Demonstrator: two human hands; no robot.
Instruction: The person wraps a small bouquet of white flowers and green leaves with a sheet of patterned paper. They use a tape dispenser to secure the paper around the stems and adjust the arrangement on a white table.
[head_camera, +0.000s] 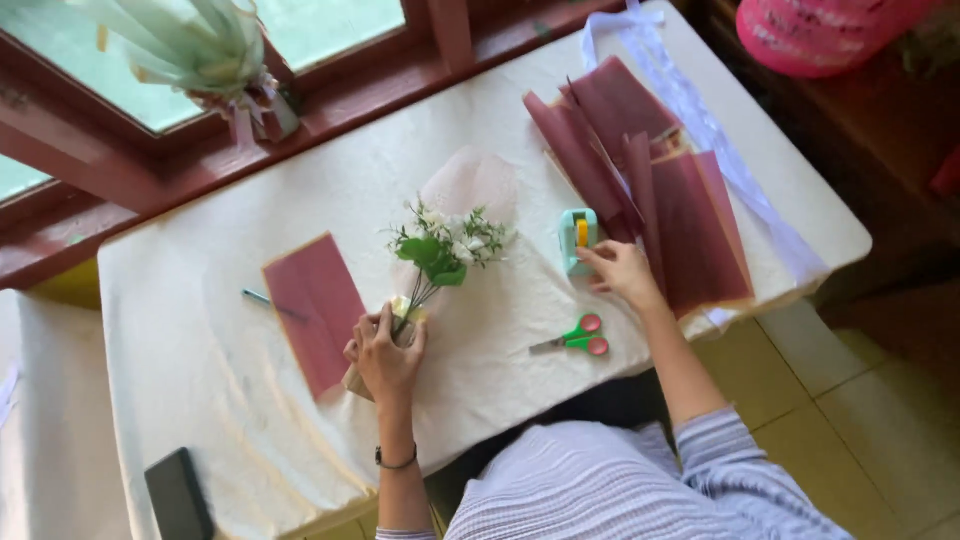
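Striped sleeves sit nearest the lens. Head view: my left hand (385, 355) is closed around the stems of the small bouquet (440, 250), whose long axis runs up and right. My right hand (622, 272), fingers loosely spread, touches the tape dispenser (578, 238) on the tabletop (200, 380), well right of the bouquet.

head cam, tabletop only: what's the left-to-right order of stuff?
Dark phone → pen → single maroon sheet → left hand gripping the small bouquet by its stems → green-handled scissors → right hand at the teal tape dispenser → stack of maroon sheets → white ribbon.
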